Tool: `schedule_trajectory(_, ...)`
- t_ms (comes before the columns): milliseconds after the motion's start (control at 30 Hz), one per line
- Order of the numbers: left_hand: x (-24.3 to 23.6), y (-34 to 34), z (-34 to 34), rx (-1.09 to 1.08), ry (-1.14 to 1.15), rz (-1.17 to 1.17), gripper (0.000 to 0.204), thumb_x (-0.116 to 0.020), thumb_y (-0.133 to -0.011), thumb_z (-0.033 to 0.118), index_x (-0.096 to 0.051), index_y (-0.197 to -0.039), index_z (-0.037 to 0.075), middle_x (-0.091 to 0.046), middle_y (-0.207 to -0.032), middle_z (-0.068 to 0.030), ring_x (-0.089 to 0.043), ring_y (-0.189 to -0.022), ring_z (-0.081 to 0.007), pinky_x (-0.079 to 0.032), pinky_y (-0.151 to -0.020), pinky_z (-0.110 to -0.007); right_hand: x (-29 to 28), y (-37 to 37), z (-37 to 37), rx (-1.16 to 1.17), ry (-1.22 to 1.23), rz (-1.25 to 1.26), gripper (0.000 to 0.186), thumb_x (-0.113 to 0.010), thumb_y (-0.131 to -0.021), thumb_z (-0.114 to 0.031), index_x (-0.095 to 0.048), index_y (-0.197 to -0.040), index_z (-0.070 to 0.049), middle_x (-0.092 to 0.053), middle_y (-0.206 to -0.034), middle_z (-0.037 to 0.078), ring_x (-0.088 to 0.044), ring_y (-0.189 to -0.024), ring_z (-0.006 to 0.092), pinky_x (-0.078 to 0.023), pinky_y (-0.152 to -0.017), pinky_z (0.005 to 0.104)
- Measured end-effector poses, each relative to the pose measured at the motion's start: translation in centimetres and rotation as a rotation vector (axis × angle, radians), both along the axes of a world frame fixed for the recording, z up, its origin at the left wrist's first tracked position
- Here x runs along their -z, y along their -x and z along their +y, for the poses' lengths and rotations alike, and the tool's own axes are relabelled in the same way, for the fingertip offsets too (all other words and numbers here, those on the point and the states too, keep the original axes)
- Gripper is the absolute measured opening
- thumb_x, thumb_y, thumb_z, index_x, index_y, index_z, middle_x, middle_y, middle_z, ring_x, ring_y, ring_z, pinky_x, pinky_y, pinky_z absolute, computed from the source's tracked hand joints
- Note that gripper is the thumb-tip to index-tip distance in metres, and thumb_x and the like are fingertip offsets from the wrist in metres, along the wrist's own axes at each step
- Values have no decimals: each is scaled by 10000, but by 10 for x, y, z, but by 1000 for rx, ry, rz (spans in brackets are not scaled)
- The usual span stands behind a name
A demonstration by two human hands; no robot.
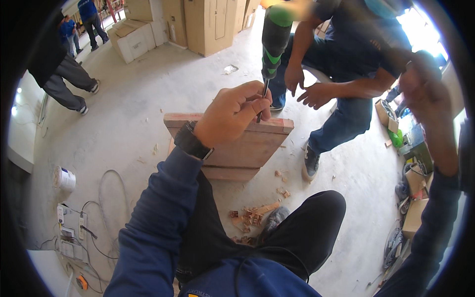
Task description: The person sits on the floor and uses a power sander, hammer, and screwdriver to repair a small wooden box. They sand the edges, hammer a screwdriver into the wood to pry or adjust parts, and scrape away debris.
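My left hand (236, 111) pinches the thin metal shaft of a chisel (275, 42) with a black and green handle. The chisel stands almost upright, its lower end at the top edge of a reddish wooden board assembly (237, 143) between my knees and the person opposite. Raised at the far right is my right hand (420, 84), blurred, its fingers curled round something I cannot make out. A tan blur beside the top of the chisel handle is too smeared to name.
Opposite me a person (341, 89) sits leaning in, hands near the board. Wood chips (252, 218) lie by my shoe. At left are a white bucket (64, 179), power strips (81, 225) and loose cables. Cardboard boxes (210, 24) stand behind; clutter lines the right; others stand at upper left.
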State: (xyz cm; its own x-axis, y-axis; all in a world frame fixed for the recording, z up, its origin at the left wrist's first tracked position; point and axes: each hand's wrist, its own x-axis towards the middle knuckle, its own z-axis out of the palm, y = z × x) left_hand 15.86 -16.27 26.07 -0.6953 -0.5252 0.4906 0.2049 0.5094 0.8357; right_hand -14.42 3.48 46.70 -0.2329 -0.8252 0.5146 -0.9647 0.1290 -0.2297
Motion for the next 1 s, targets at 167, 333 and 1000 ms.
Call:
schedule_trajectory(167,-2,1,3,3,-25,-6,145,-568,-1051,124,-622,-1070,-9,-705,-852,-57,-653,-768,-105,-524,-713,-260,-28,-19,-19,22,-28,-2,313,-653,-1034,-377,-654,-1168,-94,-570,-798,16,-540,-624,83,-397,-522,248)
schedule_trajectory(333,-3,-1,1,14,51,-2,149,-565,-1051,120,-626,-1069,-14,-704,-853,-57,-650,-781,-102,-524,-718,-257,-11,-8,-17,-312,48,168,364,-624,-1031,-475,-660,-1077,-116,-511,-702,-7,-458,-544,70,-321,-491,242)
schedule_trajectory(1000,2,2,0,28,-21,-8,127,-576,-1043,105,-621,-1042,-14,-718,-859,-66,-677,-800,-108,-533,-720,-265,-33,-3,-17,-149,37,7,457,-547,-1073,-467,-640,-1324,-97,-529,-800,-2,-445,-610,58,-331,-550,240)
